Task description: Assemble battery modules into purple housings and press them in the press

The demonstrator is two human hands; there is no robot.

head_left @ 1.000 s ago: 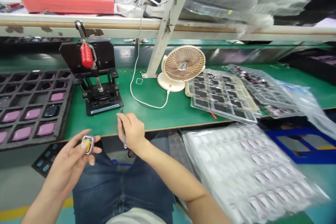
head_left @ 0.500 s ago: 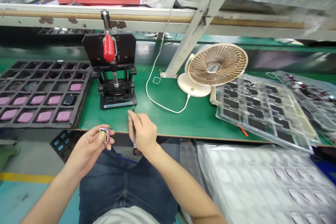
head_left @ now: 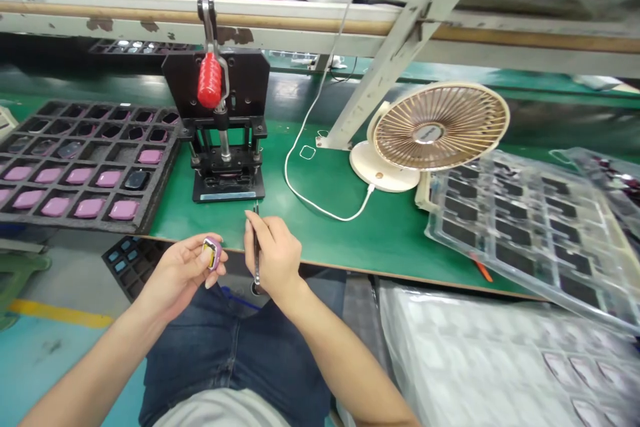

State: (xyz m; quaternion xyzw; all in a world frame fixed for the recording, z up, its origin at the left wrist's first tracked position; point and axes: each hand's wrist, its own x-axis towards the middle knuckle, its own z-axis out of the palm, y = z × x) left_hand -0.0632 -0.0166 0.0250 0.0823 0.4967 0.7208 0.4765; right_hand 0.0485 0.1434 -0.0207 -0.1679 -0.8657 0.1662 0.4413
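My left hand [head_left: 183,270] pinches a small pink case with a yellow inside [head_left: 211,253], held at the near edge of the green bench [head_left: 350,227]. My right hand [head_left: 273,253] is closed round thin metal tweezers [head_left: 257,240], whose tips point away from me toward the black hand press with a red handle [head_left: 220,127]. The two hands are close together, just in front of the press and above my lap.
A black foam tray [head_left: 85,167] with several pink cases lies at the left. A beige desk fan [head_left: 430,137] with a white cable stands at centre right. Clear plastic trays [head_left: 530,233] of dark parts cover the right; a bagged stack [head_left: 500,360] sits below them.
The view has swung left and the press now sits nearer the centre. Both hands have lifted from my lap to the bench edge and come closer together, still holding case and tweezers.
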